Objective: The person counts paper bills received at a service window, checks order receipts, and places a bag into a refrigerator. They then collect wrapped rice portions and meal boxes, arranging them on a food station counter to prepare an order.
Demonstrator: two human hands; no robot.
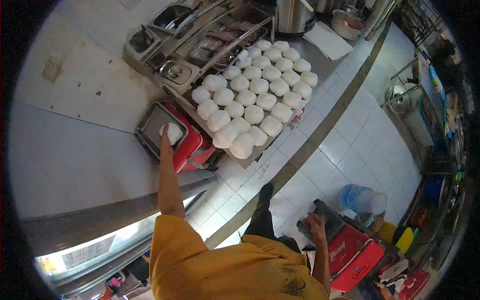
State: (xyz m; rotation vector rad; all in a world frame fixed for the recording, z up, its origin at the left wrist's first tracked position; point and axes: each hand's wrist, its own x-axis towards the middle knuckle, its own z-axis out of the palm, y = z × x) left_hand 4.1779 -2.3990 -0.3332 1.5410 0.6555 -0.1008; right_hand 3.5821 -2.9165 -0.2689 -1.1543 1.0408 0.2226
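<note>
My left hand (164, 133) reaches out to a white dough ball (175, 134) and grips it at its left side. The ball is over a grey metal tray (145, 125) that sits on a red cooler box (189, 154). Just to the right, several rows of white dough balls (246, 97) cover a board at the end of the counter. Down at my right side, my right hand (315, 225) hangs with loosely bent fingers and nothing visible in it, above a dark object near a red case (355, 255).
Metal food pans (175, 72) line the counter behind the dough. A large steel pot (295, 16) and a white sheet (328, 41) are at the back. A big water bottle (362, 199) stands at right. White floor tiles (345, 137) run along the counter.
</note>
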